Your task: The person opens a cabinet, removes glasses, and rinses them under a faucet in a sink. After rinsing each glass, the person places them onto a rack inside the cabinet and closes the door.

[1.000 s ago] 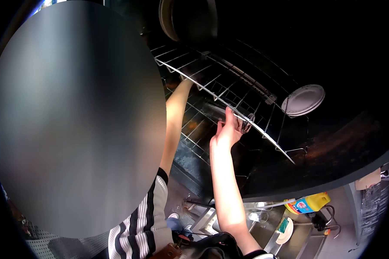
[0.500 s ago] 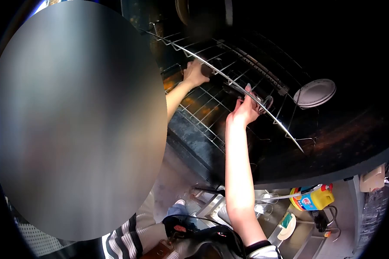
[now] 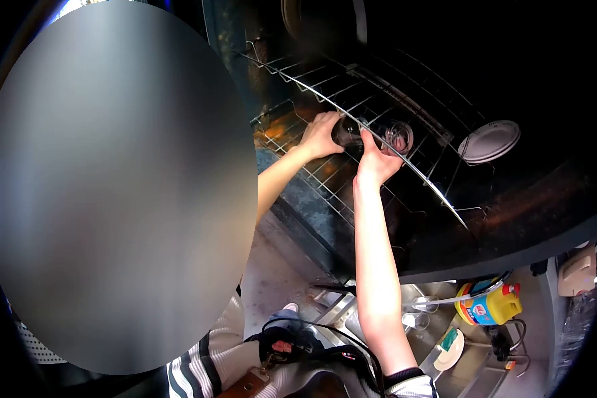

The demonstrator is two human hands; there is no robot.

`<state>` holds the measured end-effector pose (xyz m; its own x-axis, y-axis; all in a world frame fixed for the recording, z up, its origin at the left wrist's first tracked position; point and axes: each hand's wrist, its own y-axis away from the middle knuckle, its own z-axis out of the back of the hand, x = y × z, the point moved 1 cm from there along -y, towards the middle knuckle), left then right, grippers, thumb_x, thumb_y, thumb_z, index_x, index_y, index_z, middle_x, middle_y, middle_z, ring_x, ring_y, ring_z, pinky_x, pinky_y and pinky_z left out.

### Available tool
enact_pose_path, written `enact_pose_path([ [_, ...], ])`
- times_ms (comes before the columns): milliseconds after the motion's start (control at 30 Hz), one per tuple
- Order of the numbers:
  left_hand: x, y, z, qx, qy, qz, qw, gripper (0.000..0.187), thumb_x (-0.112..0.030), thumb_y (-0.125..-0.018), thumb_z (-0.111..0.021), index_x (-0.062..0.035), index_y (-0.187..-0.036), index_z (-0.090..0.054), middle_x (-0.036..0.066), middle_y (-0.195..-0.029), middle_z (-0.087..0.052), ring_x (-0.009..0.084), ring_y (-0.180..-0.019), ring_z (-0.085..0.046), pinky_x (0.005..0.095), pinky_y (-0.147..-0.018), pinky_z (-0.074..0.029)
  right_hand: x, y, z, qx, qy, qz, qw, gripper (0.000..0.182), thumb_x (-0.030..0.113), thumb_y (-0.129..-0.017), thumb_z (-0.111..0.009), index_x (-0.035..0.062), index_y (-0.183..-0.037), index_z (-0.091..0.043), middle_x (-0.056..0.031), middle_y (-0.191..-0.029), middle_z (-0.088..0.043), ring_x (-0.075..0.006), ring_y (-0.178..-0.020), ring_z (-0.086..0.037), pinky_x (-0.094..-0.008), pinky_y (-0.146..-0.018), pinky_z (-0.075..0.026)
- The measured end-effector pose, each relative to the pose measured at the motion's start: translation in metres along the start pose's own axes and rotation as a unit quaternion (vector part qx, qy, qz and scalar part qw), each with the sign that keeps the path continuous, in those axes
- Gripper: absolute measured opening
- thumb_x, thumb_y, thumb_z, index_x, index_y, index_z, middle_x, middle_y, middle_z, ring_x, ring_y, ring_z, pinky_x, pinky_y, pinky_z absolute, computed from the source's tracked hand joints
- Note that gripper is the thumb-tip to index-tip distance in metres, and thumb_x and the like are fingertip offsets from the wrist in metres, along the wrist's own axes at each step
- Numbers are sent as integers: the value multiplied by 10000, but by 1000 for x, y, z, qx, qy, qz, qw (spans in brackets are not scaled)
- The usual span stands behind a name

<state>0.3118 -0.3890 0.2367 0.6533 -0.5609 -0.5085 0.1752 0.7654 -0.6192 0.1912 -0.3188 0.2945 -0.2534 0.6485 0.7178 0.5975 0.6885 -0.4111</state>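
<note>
Both hands are inside a dark cabinet, at the level below an upper wire rack (image 3: 315, 91). My left hand (image 3: 320, 136) curves its fingers and thumb around a dark, see-through glass (image 3: 347, 132). Close beside it, my right hand (image 3: 377, 164) is closed on a clear glass (image 3: 399, 136), whose round rim faces me. The rack's front bar passes in front of that glass and partly hides it. Beneath my left hand runs a lower wire rack (image 3: 328, 189).
Stacked white plates (image 3: 489, 141) stand on the right of the rack. Below are a metal sink (image 3: 467, 371) with glasses (image 3: 416, 321), a white dish (image 3: 450, 355) with a green sponge (image 3: 450, 339), and a yellow bottle (image 3: 494, 306). A blurred oval covers the left side.
My left hand has moved right and down, bringing the dark glass close to my right hand. The clear glass at my right hand now shows more plainly. The view has shifted slightly.
</note>
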Motion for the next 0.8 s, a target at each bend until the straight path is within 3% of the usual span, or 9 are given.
enact_pose_path([
  [133, -11, 8, -9, 4, 69, 9, 998, 721, -210, -489, -748, -42, -1128, -459, 145, -1053, -536, 338, -1033, -482, 405, -857, -423, -7, -2, 3, 38, 62, 14, 997, 673, 34, -579, -799, 16, -1129, -412, -79, -1046, -526, -170, -943, -531, -317, -830, -471],
  [300, -7, 22, -24, 19, 170, 110, 979, 824, -218, -485, -786, -31, -1183, -391, 189, -1072, -541, 345, -1052, -490, 381, -882, -417, -12, -2, 5, 59, 134, -55, 988, 636, 35, -576, -795, 21, -1098, -433, -66, -994, -534, -154, -905, -529, -280, -815, -439],
  [333, -8, 22, -23, 16, 186, 103, 977, 855, -215, -483, -792, -33, -1202, -367, 193, -1090, -537, 349, -1071, -482, 380, -891, -412, -24, -5, 6, 78, 83, -55, 992, 652, 51, -569, -802, 19, -1105, -432, -69, -1011, -535, -160, -916, -530, -286, -818, -440],
  [400, -9, 21, -20, 9, 218, 90, 972, 918, -210, -480, -806, -36, -1240, -319, 202, -1125, -531, 356, -1110, -465, 377, -909, -402, -34, -11, 5, 85, 145, 15, 986, 654, 91, -559, -805, 25, -1093, -433, -77, -988, -555, -180, -884, -550, -305, -811, -453],
  [433, -4, 18, -23, 11, 240, 65, 969, 1033, -205, -452, -828, -46, -1297, -256, 203, -1209, -487, 339, -1160, -443, 377, -937, -385, -39, -16, 4, 98, 163, 3, 982, 665, 105, -559, -809, 24, -1100, -431, -84, -1004, -556, -188, -900, -552, -310, -817, -453],
  [567, 10, 15, -23, 14, 303, 3, 953, 1132, -180, -430, -854, -56, -1349, -203, 178, -1278, -433, 291, -1174, -439, 362, -961, -368, -58, -30, -2, 121, 241, -44, 962, 663, 172, -568, -818, 23, -1099, -449, -118, -1028, -577, -236, -946, -564, -335, -846, -451],
  [633, 25, 15, -31, 38, 328, 27, 943, 1074, -176, -440, -852, -44, -1327, -261, 175, -1239, -431, 287, -1145, -450, 353, -947, -380, -53, -24, -12, 127, 272, -76, 951, 653, 198, -543, -809, 25, -1075, -472, -124, -985, -599, -245, -929, -574, -350, -842, -449],
  [733, 29, 12, -29, 31, 316, 88, 944, 1022, -212, -442, -847, -22, -1293, -315, 184, -1200, -422, 295, -1109, -464, 343, -922, -398, -50, -15, -23, 118, 316, -112, 935, 692, 207, -502, -801, 52, -1090, -470, -124, -1001, -601, -256, -920, -581, -368, -829, -449],
  [800, 31, 8, -26, 20, 221, 62, 973, 1006, -235, -472, -831, -13, -1293, -293, 220, -1198, -424, 340, -1095, -466, 356, -917, -403, -53, -15, -23, 124, 330, -98, 931, 709, 201, -509, -807, 57, -1109, -458, -126, -1006, -598, -263, -924, -580, -373, -837, -446],
])
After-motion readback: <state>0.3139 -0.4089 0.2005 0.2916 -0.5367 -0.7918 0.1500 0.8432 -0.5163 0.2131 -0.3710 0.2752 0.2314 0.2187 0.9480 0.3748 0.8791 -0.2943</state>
